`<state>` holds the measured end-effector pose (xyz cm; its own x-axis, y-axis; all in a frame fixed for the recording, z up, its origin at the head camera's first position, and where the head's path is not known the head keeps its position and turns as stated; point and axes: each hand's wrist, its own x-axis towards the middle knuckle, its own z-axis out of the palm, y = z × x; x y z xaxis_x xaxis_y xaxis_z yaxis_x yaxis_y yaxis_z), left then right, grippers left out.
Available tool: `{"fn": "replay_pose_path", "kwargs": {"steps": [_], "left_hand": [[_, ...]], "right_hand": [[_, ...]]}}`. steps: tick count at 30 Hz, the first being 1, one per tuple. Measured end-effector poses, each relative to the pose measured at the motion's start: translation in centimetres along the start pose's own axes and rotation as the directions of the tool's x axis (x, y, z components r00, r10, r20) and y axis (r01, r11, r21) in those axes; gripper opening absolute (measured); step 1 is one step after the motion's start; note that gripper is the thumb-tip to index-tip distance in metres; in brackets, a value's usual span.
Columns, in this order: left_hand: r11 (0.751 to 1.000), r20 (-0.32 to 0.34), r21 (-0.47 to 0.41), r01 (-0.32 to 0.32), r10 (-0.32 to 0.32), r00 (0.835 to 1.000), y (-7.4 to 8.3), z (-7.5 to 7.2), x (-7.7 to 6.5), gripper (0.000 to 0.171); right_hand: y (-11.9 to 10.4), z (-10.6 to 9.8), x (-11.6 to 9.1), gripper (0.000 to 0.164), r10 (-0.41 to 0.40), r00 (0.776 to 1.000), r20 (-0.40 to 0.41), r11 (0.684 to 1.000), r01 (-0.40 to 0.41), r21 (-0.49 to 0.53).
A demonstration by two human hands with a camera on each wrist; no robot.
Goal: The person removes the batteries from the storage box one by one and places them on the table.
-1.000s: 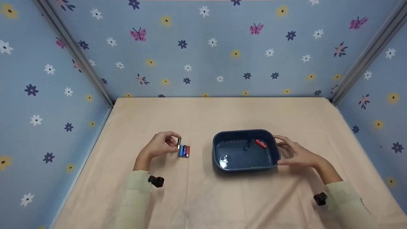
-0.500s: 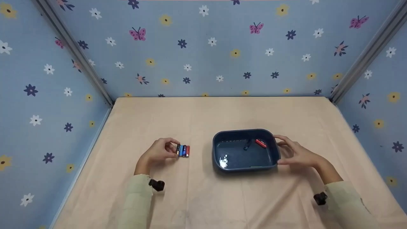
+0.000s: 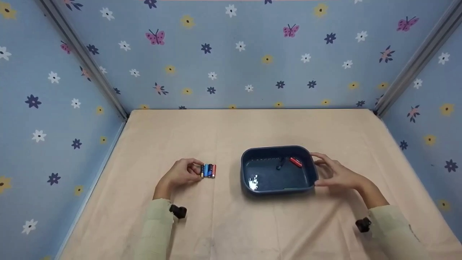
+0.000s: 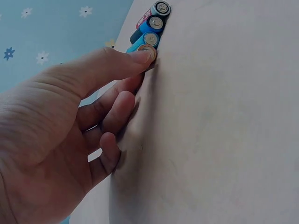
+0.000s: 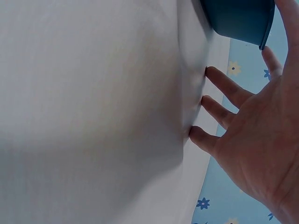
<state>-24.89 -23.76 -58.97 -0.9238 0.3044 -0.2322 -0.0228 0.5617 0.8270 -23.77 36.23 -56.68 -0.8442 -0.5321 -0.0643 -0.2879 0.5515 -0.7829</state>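
Observation:
My left hand [image 3: 182, 170] pinches the black-and-gold battery [image 3: 202, 171] by its ends, thumb on the near end, low over the cloth. That battery lies at the left of a tight row with a light blue battery [image 3: 206, 170], a dark blue battery [image 3: 210, 170] and a red battery [image 3: 214, 171]. In the left wrist view the thumb [image 4: 140, 57] covers part of its end. My right hand [image 3: 335, 174] rests spread at the right end of the dark blue bin [image 3: 278, 192], thumb and forefinger touching its rim. The other fingertips [image 5: 196, 133] rest on the cloth.
Inside the bin lie a red battery [image 3: 296, 162] and a dark blue battery [image 3: 280, 164] near the far right. A beige cloth [image 3: 231, 224] with creases covers the table. Blue flowered panels [image 3: 231, 54] stand at the back and both sides.
My left hand has lowered the black-and-gold battery from a raised tilt to lie flush against the left of the row. The row has shifted slightly. My right hand and the bin stay put.

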Motion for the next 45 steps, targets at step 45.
{"fn": "replay_pose_path", "kwargs": {"steps": [45], "left_hand": [[0.986, -0.125, 0.154, 0.064, -0.045, 0.991, 4.7, -2.3, -0.8, 0.045]], "right_hand": [[0.1, 0.0, 0.1, 0.099, -0.015, 1.000, 0.014, 1.000, 0.015, 0.012]]}}
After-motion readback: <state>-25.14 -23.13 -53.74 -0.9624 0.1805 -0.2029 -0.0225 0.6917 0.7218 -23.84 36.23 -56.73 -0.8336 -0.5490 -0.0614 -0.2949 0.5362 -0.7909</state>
